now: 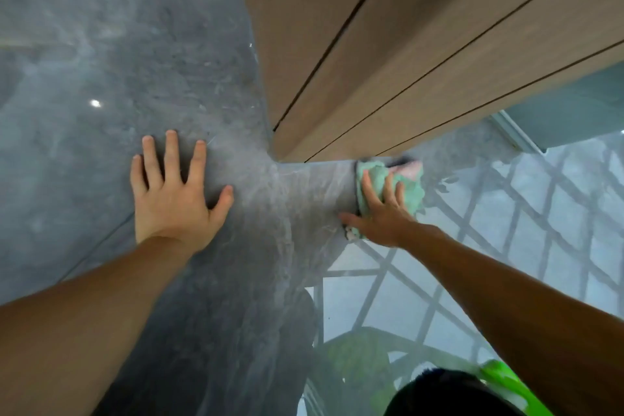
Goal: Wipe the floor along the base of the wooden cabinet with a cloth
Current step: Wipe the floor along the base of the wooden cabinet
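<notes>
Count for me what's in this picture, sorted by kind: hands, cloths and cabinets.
Hands: 2, the left hand flat on the floor, the right hand pressing the cloth
Cloths: 1, a green cloth at the cabinet's base
Cabinets: 1, wooden cabinet
Total: 4

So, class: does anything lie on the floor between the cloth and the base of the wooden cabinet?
Nothing visible does. The right hand presses the cloth flat on the floor, its far edge already at the wooden cabinet base.
</notes>
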Motion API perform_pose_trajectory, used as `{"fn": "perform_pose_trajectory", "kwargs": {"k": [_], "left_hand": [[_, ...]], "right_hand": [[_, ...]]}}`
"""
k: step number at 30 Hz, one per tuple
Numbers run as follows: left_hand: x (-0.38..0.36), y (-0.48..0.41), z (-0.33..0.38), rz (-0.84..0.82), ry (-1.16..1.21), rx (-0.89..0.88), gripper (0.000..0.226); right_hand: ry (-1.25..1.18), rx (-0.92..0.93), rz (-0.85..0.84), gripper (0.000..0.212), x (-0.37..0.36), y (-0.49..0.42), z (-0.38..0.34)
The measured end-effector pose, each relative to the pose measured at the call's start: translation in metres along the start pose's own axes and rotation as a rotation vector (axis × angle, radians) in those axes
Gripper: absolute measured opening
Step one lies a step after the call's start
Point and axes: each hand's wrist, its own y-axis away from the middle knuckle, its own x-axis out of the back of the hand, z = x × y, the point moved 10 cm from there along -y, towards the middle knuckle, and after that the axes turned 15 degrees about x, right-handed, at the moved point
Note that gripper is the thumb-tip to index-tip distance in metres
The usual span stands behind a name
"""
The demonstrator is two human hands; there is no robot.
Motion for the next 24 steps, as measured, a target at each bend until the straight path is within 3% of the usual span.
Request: {"fn": "perform_pose_trajectory", "kwargs": {"k": [3, 6, 8, 16, 21, 24], "left_hand": [[0.002, -0.012, 0.001, -0.024, -0.016, -0.074, 0.086], [0.014, -0.062, -0.047, -0.004, -0.001, 0.041, 0.088], [0.019, -0.081, -0.09, -0.001, 0.002, 0.194, 0.087], [0.023, -0.081, -0.099, -0.033, -0.03, 0.196, 0.08], [0.02, -0.082, -0.1, -0.072, -0.075, 0.202, 0.081], [0.019, -0.082, -0.102, -0.091, -0.091, 0.201, 0.081]], "right_hand": [[0.175, 0.5, 0.023, 0.097, -0.022, 0.013, -0.123], [0.329, 0.736, 0.082, 0.097, -0.029, 0.019, -0.195], [0.383, 0.763, 0.129, 0.098, -0.026, 0.015, -0.216], [0.336, 0.886, 0.284, 0.084, 0.001, -0.035, -0.278], [0.175, 0.57, 0.461, 0.079, 0.101, -0.148, -0.307], [0.023, 0.441, 0.431, 0.073, 0.16, -0.216, -0.318]]}}
